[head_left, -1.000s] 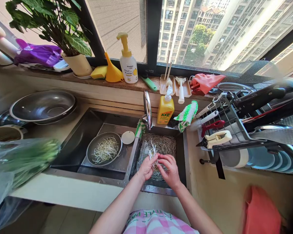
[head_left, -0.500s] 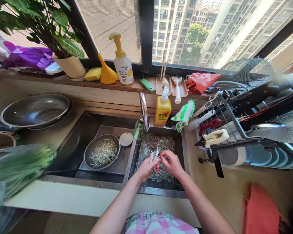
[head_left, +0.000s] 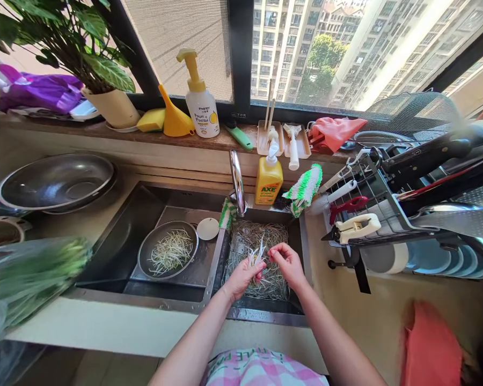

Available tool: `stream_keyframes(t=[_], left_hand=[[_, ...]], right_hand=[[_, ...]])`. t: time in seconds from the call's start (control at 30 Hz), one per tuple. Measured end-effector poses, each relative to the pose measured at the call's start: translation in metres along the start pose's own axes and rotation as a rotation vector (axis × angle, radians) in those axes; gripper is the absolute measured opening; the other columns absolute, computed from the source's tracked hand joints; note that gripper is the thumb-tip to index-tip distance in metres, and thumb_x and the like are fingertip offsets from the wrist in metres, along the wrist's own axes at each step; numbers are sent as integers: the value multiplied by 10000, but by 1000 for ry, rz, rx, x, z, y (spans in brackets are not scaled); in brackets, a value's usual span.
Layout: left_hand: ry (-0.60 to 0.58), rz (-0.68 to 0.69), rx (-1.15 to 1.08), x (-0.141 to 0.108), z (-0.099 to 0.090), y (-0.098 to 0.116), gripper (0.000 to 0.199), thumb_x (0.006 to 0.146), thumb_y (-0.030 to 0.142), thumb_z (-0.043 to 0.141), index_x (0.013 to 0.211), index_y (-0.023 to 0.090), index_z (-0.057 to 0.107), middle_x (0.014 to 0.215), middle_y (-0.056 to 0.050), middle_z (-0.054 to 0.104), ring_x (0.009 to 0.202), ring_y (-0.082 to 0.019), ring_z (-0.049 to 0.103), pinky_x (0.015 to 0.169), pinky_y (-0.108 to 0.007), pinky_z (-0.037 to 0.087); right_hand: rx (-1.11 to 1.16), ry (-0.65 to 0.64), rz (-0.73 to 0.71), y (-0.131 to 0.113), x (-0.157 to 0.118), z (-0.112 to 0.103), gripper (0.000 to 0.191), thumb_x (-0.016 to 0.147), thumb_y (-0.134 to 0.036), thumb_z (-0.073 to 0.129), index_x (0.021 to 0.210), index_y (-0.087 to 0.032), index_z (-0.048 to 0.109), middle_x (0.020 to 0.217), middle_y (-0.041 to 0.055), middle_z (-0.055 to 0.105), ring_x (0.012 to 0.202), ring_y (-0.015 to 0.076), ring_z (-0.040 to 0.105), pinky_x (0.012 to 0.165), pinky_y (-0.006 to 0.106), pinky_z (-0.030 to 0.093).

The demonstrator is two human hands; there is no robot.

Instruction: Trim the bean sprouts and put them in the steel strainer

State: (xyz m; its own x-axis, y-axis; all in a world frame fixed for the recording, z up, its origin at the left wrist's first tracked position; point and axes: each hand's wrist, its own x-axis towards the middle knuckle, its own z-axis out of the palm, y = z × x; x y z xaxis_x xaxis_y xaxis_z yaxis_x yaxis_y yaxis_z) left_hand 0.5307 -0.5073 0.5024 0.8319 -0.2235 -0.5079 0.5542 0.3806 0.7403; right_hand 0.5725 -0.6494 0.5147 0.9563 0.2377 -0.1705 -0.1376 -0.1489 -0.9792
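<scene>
Over the right sink basin (head_left: 298, 305), my left hand (head_left: 243, 277) is closed round a small bunch of white bean sprouts (head_left: 256, 254). My right hand (head_left: 287, 264) is just to the right of the bunch, apart from it, with thumb and fingertips pinched together; what they hold, if anything, is too small to make out. Beneath both hands, a layer of thin pale strands (head_left: 261, 233) covers much of the basin. In the left basin a round metal bowl (head_left: 145, 252) holds a heap of sprouts (head_left: 171, 252), beside a small white disc (head_left: 207, 229).
A chrome faucet (head_left: 236, 182) and a yellow AXE bottle (head_left: 269, 182) stand behind the right basin. At the right is a wire rack (head_left: 390, 187) with knives and utensils. Bagged greens (head_left: 36, 273) and a large wok (head_left: 60, 182) are at the left.
My right hand has moved slightly right, away from the sprouts in my left hand. My left hand stays nearly in place, and the view has shifted a little.
</scene>
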Motion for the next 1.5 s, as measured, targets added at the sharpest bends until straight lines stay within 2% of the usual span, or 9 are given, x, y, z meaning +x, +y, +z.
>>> stream_keyframes(t=[0.17,0.47,0.7,0.9,1.07,1.17,1.27,1.4,1.5], left_hand=[[62,63,89,3,6,0,391,623,429,631,839,129,505,631,28,477,556,-75,407,544,-217,319],[59,96,171,4,15,-6,321,687,426,551,836,151,478,619,30,437,550,-86,390,526,-225,306],[43,54,157,0,9,0,340,683,426,569,862,148,490,622,23,455,572,-91,417,554,-225,327],[-83,35,211,-6,3,4,334,690,414,573,869,139,510,650,14,476,572,-83,419,566,-226,326],[-176,-6,235,-11,-3,7,333,717,446,534,828,132,524,555,39,429,523,-77,389,571,-242,321],[-217,-15,212,-12,-6,7,317,723,438,533,809,132,536,517,50,403,500,-71,364,592,-253,333],[-230,-40,198,-12,-7,6,316,710,434,553,808,134,542,520,50,406,495,-66,352,586,-249,335],[-217,-54,182,-11,-8,5,331,715,446,541,809,130,542,513,56,394,485,-58,334,596,-250,348],[-209,-62,171,-10,-8,4,329,726,444,528,812,126,538,510,59,387,482,-55,329,594,-247,348]], right_hand=[[-148,-117,31,1,-5,3,113,722,-265,526,754,-170,577,687,11,599,622,127,540,589,236,430],[-362,-11,-1,7,-5,9,116,714,-243,498,645,-174,561,566,-14,532,491,97,430,467,204,320],[239,-14,239,10,0,2,144,708,-306,535,667,-175,490,576,-27,516,482,80,441,475,194,352],[479,53,197,17,13,-19,186,681,-293,597,812,-194,510,727,-3,598,562,84,520,561,211,406],[299,-40,126,10,30,-36,268,707,-293,554,948,-180,580,829,31,606,683,109,541,599,216,412],[84,-246,65,-3,37,-44,267,712,-301,551,939,-171,603,880,39,612,719,119,540,611,220,411],[-178,-414,-17,-14,41,-49,202,727,-287,533,846,-158,632,732,14,608,609,101,508,551,204,388],[-462,-426,-197,-18,41,-47,148,739,-200,483,743,-166,627,652,-1,572,577,97,470,530,193,352],[-537,-299,-270,-16,40,-41,151,733,-150,447,724,-166,597,644,-5,548,592,99,459,555,198,342]])
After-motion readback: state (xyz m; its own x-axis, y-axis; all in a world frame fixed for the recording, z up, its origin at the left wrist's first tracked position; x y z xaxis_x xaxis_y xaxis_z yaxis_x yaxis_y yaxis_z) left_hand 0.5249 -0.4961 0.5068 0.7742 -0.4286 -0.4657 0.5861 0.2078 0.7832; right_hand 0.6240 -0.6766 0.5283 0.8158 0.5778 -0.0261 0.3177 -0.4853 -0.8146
